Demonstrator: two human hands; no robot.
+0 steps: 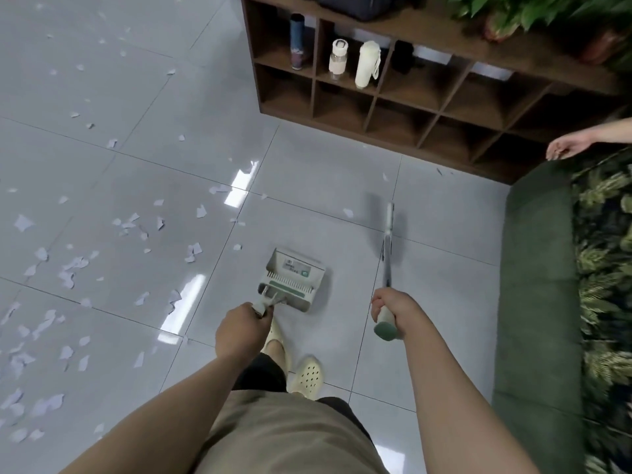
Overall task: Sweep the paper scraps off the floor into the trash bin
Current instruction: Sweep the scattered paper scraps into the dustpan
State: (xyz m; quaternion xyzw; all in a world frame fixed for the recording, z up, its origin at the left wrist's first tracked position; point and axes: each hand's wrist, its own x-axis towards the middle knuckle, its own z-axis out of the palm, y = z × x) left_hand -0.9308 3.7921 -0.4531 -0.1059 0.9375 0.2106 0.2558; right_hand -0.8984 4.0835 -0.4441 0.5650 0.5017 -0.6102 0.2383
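Several white paper scraps point(73, 265) lie scattered over the grey tiled floor, mostly on the left side. My left hand point(239, 331) grips the handle of a white and green dustpan point(294, 280), which hangs in front of my feet. My right hand point(393, 311) grips the green-capped handle of a broom point(388, 248); its shaft reaches forward and its blurred head point(378, 208) is near the floor. A single scrap point(348, 212) lies just left of the broom head. No trash bin is in view.
A dark wooden cubby shelf point(427, 97) with bottles stands ahead on the right. A green sofa point(543, 285) with a leaf-patterned seat runs along the right side. Another person's hand point(567, 147) hovers above the sofa's far end. Plants sit on the shelf top.
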